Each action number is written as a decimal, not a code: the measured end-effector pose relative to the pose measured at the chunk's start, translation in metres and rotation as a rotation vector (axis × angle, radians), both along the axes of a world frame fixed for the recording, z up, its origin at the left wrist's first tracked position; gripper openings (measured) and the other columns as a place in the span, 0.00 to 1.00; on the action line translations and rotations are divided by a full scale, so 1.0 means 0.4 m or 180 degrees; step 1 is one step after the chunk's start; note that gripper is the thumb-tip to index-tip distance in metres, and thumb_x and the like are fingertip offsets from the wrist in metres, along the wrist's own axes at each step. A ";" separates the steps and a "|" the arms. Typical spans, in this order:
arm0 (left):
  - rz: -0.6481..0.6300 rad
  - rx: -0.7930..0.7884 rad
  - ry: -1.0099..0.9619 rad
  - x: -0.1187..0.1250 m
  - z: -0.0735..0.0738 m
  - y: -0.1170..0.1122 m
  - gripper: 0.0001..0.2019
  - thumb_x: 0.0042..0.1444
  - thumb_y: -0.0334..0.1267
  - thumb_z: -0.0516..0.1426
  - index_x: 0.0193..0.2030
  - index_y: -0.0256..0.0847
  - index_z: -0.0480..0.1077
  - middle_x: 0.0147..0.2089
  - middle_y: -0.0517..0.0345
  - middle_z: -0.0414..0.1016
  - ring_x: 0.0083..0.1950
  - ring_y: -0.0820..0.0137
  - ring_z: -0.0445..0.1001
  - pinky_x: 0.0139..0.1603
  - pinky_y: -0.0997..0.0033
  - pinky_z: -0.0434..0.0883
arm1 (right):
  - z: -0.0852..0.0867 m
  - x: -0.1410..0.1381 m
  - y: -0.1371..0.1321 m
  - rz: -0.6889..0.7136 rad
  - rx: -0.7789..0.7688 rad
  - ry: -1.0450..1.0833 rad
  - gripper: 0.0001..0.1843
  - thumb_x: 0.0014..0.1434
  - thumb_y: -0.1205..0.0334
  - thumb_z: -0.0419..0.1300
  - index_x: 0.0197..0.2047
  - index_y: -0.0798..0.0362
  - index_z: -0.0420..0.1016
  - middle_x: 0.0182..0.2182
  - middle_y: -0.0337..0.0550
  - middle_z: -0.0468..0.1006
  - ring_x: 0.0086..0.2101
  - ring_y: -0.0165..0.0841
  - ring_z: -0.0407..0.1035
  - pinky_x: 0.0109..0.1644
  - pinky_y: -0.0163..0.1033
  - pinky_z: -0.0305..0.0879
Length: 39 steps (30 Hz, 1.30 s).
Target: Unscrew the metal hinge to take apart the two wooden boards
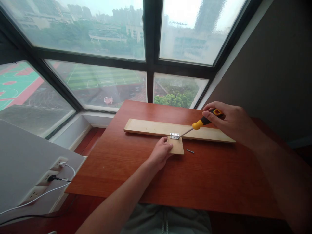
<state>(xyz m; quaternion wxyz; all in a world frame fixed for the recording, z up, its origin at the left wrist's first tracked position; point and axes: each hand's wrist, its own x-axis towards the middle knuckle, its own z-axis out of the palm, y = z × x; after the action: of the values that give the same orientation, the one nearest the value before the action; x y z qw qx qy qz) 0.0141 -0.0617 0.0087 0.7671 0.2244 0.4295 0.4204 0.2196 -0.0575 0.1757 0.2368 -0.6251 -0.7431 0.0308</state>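
- The right hand (231,122) is wrapped around the black-and-yellow handle of the screwdriver (200,124).
- The screwdriver's long axis slants down and to the left, with the tip on the little metal hinge (175,136) and the handle up to the right.
- The hinge sits where the long board (151,126) meets the small block (177,147), about mid-table (195,182).
- The left hand (161,152) grips the small block's left edge, fingers curled on it.
- The long board runs left to right across the table.
- Any print on the handle is too small to read.
- A loose screw (190,151) lies just right of the block.
- A power strip (46,182) with plugged-in cables sits far left, well apart from the rest.
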 end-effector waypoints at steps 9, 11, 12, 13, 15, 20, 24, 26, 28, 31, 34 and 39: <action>0.0009 -0.0016 -0.0007 0.001 0.010 0.001 0.15 0.50 0.21 0.57 0.45 0.37 0.66 0.41 0.51 0.76 0.37 0.68 0.76 0.34 0.71 0.76 | -0.003 -0.011 0.015 -0.0030 0.0132 -0.0090 0.17 0.59 0.56 0.59 0.51 0.48 0.72 0.40 0.42 0.81 0.35 0.39 0.74 0.40 0.43 0.66; 0.0028 -0.0022 0.0000 0.002 0.012 0.001 0.15 0.49 0.21 0.57 0.44 0.36 0.67 0.40 0.51 0.76 0.37 0.68 0.76 0.34 0.70 0.76 | 0.000 -0.012 0.013 0.0043 0.0093 -0.0044 0.19 0.57 0.58 0.60 0.52 0.48 0.70 0.43 0.43 0.80 0.37 0.38 0.73 0.40 0.43 0.67; 0.0036 -0.0029 0.0005 0.002 0.013 0.001 0.15 0.49 0.21 0.57 0.44 0.36 0.67 0.40 0.51 0.76 0.37 0.68 0.76 0.34 0.70 0.76 | 0.001 -0.013 0.011 0.0087 0.0072 -0.0014 0.20 0.56 0.59 0.60 0.53 0.48 0.70 0.44 0.43 0.80 0.38 0.39 0.73 0.40 0.42 0.67; 0.0044 -0.0035 0.0010 0.002 0.014 0.001 0.15 0.49 0.21 0.57 0.44 0.36 0.67 0.39 0.51 0.76 0.36 0.68 0.76 0.34 0.70 0.76 | 0.003 -0.014 0.011 0.0127 0.0051 0.0013 0.20 0.56 0.59 0.60 0.52 0.48 0.70 0.45 0.43 0.80 0.38 0.39 0.73 0.40 0.42 0.67; 0.0053 -0.0050 0.0015 0.003 0.015 0.001 0.15 0.49 0.21 0.57 0.43 0.36 0.67 0.39 0.52 0.75 0.36 0.68 0.76 0.34 0.70 0.76 | 0.007 -0.015 0.010 0.0138 -0.0001 0.0031 0.15 0.58 0.57 0.59 0.49 0.47 0.72 0.43 0.42 0.80 0.37 0.38 0.73 0.39 0.43 0.66; 0.0068 -0.0051 -0.0028 0.002 0.013 0.000 0.15 0.48 0.22 0.58 0.43 0.36 0.67 0.40 0.51 0.75 0.36 0.68 0.76 0.34 0.70 0.76 | 0.009 -0.012 0.016 -0.0040 -0.0105 0.0002 0.14 0.62 0.46 0.56 0.41 0.45 0.75 0.33 0.41 0.80 0.31 0.38 0.71 0.34 0.44 0.63; 0.0056 -0.0057 -0.0027 0.001 0.010 0.000 0.16 0.47 0.22 0.59 0.43 0.36 0.68 0.41 0.51 0.75 0.37 0.68 0.76 0.34 0.70 0.76 | 0.005 0.000 0.018 0.0026 -0.0138 0.0151 0.14 0.60 0.52 0.58 0.47 0.45 0.73 0.41 0.42 0.81 0.33 0.37 0.72 0.37 0.44 0.65; 0.0050 -0.0055 -0.0035 0.001 0.010 0.000 0.16 0.47 0.22 0.59 0.44 0.37 0.67 0.41 0.51 0.75 0.37 0.68 0.76 0.35 0.70 0.76 | 0.002 0.008 0.018 0.0030 -0.0181 0.0270 0.17 0.58 0.53 0.59 0.50 0.46 0.72 0.44 0.42 0.80 0.34 0.38 0.72 0.38 0.43 0.66; 0.0044 -0.0051 -0.0031 0.001 0.010 0.000 0.16 0.47 0.22 0.59 0.44 0.36 0.67 0.41 0.50 0.75 0.37 0.68 0.76 0.35 0.70 0.76 | -0.002 0.017 0.020 0.0026 -0.0220 0.0388 0.19 0.56 0.54 0.60 0.52 0.46 0.70 0.45 0.42 0.80 0.36 0.38 0.73 0.39 0.44 0.67; 0.0028 -0.0043 0.0002 0.000 0.011 0.001 0.15 0.48 0.22 0.58 0.44 0.37 0.67 0.40 0.50 0.75 0.37 0.68 0.76 0.34 0.71 0.76 | -0.011 0.028 0.024 0.0027 -0.0244 0.0495 0.20 0.55 0.56 0.60 0.52 0.45 0.70 0.47 0.42 0.80 0.39 0.39 0.74 0.42 0.44 0.69; 0.0022 -0.0023 -0.0004 0.000 0.008 0.001 0.16 0.47 0.22 0.59 0.43 0.37 0.67 0.40 0.51 0.76 0.37 0.67 0.76 0.34 0.70 0.76 | -0.019 0.030 0.028 0.0047 -0.0179 0.0502 0.21 0.56 0.57 0.60 0.53 0.47 0.69 0.46 0.45 0.80 0.39 0.40 0.74 0.42 0.45 0.69; 0.0017 0.0013 -0.0034 0.001 0.002 -0.001 0.17 0.47 0.23 0.60 0.44 0.37 0.67 0.41 0.49 0.77 0.38 0.66 0.77 0.35 0.70 0.76 | -0.023 0.017 0.029 -0.0146 0.0138 0.0162 0.19 0.62 0.46 0.54 0.49 0.48 0.72 0.40 0.47 0.80 0.32 0.40 0.72 0.37 0.45 0.66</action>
<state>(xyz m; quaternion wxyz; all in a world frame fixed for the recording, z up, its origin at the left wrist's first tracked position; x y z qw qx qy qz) 0.0146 -0.0619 0.0096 0.7678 0.2226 0.4252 0.4246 0.2263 -0.0458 0.1663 0.2698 -0.6357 -0.7228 0.0251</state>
